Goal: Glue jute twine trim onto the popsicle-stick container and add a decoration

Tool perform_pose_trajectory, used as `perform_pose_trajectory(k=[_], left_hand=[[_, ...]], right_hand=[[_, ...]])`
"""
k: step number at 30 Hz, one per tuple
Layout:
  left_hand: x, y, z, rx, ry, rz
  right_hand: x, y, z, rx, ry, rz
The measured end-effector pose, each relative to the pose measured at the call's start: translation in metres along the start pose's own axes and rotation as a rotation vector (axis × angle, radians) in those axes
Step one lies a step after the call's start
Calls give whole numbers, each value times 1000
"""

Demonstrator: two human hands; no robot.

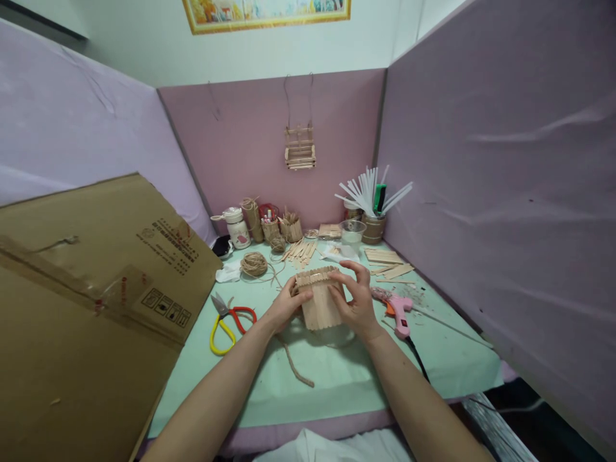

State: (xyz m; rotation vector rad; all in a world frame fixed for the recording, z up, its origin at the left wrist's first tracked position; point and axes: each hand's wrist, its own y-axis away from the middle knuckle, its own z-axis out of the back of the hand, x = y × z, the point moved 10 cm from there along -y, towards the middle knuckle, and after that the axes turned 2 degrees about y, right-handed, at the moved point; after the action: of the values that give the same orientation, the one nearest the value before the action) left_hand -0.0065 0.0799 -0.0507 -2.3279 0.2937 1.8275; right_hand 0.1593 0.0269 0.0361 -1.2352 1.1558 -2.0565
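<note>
Pale green cloth (346, 401) spreads between purple panels (481, 192), and at its middle you hold a container of wooden sticks (320, 308) between both hands. Your left hand (287, 308) closes on its left side; your right hand (357, 301) grips its right side. Scissors (224, 313) lie to the left, a pink glue gun (400, 309) to the right, a twine ball (253, 264) far left

Pale tan container of upright wooden sticks (320, 309). Left of the container: grey-bladed metal scissors (224, 312), one handle red, one yellow. Right of it: pink plastic glue gun (401, 308), orange trigger. Beneath it: mint-green tablecloth (351, 391). Behind it: plain mauve upright panel (240, 141).
</note>
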Motion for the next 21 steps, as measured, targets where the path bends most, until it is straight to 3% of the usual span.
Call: perform_pose_trajectory(k=[7, 21], left_hand=[[0, 2, -2, -52, 3, 0], [-4, 5, -8, -47, -58, -23]], right_hand=[[-4, -1, -2, -1, -2, -22], [1, -3, 0, -4, 51, -9]])
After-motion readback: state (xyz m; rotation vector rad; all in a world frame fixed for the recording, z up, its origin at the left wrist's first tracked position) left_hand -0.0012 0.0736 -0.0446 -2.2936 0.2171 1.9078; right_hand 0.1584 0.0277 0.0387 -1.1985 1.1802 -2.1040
